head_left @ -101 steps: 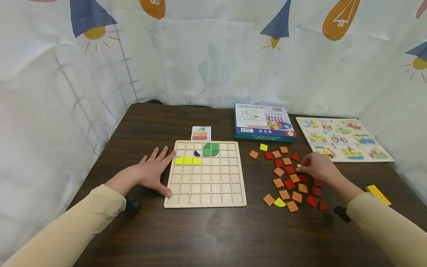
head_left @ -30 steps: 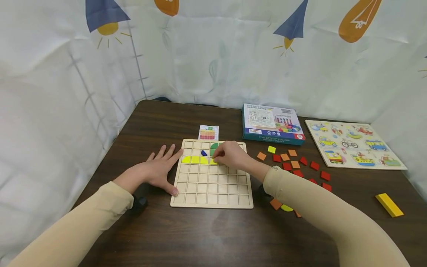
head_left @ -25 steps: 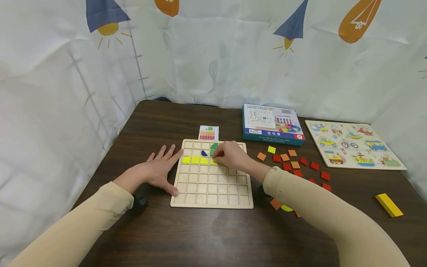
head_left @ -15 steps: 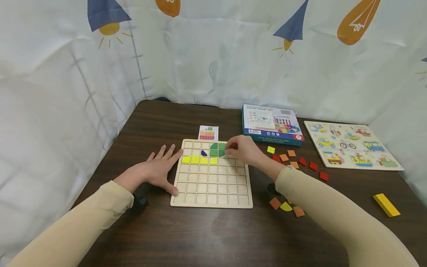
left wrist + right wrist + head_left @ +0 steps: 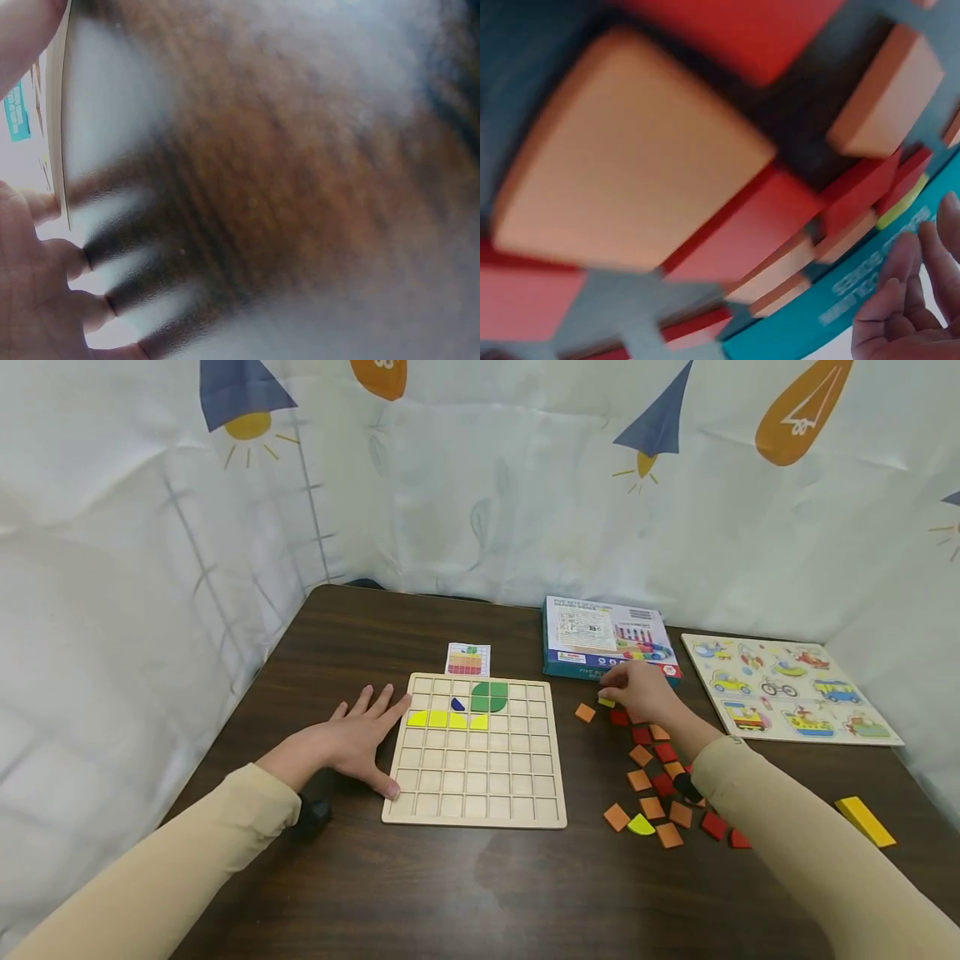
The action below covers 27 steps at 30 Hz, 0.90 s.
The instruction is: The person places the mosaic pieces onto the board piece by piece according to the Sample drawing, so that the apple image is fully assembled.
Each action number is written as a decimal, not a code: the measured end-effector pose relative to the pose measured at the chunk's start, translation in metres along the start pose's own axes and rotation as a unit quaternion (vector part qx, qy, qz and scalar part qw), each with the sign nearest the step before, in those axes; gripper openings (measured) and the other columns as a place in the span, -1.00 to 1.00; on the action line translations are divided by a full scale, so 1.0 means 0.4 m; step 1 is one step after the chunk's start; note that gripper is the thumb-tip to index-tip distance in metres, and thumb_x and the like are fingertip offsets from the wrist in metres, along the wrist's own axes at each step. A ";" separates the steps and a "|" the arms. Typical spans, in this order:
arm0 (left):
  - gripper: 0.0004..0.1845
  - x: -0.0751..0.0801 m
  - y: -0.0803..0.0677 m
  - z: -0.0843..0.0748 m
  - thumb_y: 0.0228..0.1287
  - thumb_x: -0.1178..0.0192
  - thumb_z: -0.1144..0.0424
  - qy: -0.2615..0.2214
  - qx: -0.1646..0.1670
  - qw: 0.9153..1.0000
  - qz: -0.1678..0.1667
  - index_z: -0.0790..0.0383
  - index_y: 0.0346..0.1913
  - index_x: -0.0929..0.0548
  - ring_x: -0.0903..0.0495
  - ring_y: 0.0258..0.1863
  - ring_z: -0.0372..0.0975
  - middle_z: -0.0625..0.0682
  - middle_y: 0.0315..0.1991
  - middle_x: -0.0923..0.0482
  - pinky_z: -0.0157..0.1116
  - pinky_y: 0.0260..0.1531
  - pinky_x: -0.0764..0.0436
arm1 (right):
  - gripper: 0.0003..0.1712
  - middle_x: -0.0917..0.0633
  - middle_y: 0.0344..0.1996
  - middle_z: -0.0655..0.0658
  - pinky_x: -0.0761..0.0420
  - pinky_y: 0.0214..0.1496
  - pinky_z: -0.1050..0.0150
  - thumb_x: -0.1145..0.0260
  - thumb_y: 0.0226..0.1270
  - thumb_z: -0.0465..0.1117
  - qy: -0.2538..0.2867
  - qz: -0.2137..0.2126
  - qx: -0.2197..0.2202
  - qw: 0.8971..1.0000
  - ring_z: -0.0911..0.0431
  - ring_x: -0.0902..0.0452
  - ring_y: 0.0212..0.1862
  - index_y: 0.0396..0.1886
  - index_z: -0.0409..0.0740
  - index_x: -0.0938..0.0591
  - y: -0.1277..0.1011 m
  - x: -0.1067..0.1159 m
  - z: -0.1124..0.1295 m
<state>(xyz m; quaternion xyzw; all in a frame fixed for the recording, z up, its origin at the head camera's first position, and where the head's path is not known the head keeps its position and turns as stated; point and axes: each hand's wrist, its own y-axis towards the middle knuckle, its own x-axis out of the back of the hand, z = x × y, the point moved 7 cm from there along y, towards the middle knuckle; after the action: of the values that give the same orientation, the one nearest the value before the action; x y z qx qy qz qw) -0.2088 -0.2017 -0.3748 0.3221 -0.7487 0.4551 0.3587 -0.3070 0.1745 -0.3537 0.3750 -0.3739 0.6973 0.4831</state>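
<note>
My left hand [image 5: 352, 745] is spread flat on the dark table, index fingertip and thumb on the left edge of the wooden grid board [image 5: 468, 806]. Its splayed fingers [image 5: 64, 259] show in the left wrist view. On the board lie a row of yellow tiles [image 5: 438, 719], a small blue piece [image 5: 457, 703] and green pieces [image 5: 489, 697] forming a leaf shape. Right of the board, my right hand [image 5: 637, 690] reaches over a yellow square tile [image 5: 606, 702] with bent fingers right at it. In the right wrist view that yellow tile [image 5: 904, 202] shows beside the fingertips.
Loose orange tiles [image 5: 640, 780] and red tiles [image 5: 663, 784] are scattered below my right hand, with a yellow quarter-round [image 5: 641, 825] among them. A picture card [image 5: 467, 659] lies behind the board. Behind stand a toy box [image 5: 581, 639] and a picture puzzle [image 5: 787, 693]; a yellow block [image 5: 865, 821] lies far right.
My right hand picked up a yellow piece, set it at the right end of the yellow row, then moved back right to the yellow square tile. The left hand stays at the board.
</note>
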 end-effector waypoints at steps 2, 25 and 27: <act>0.54 -0.001 0.000 0.001 -0.22 -0.56 -0.35 -0.001 0.000 1.000 0.000 0.26 0.66 0.18 0.38 0.59 0.42 0.42 0.64 0.36 0.50 0.40 0.19 | -0.65 -0.75 -0.01 -0.38 -0.66 0.09 -0.09 -0.34 0.47 -0.20 -0.003 0.009 -0.009 1.000 -0.20 -0.67 0.00 0.07 -0.39 -0.70 0.000 0.003 -0.016; 0.54 -0.003 0.001 0.003 -0.24 -0.56 -0.36 0.000 -0.001 1.000 -0.004 0.24 0.66 0.17 0.37 0.58 0.43 0.43 0.64 0.35 0.51 0.40 0.18 | -0.82 -0.71 -0.17 -0.28 -0.58 -0.18 0.20 -0.40 0.40 -0.25 0.020 0.017 -0.038 0.999 -0.04 -0.54 -0.21 -0.15 -0.29 -0.64 -0.007 0.003 -0.022; 0.54 -0.001 0.003 0.004 -0.24 -0.56 -0.36 -0.001 0.000 1.000 -0.004 0.24 0.66 0.17 0.38 0.59 0.42 0.42 0.64 0.36 0.51 0.40 0.19 | -0.84 -0.72 -0.21 -0.27 -0.56 -0.23 0.25 -0.39 0.41 -0.26 0.034 0.004 -0.027 0.999 -0.02 -0.54 -0.24 -0.17 -0.29 -0.66 -0.009 0.012 -0.011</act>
<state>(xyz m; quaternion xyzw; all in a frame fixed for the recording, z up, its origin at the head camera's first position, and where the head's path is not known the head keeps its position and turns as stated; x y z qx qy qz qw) -0.2099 -0.2028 -0.3762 0.3256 -0.7479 0.4530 0.3597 -0.3057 0.1811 -0.3508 0.3365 -0.3776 0.7013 0.5024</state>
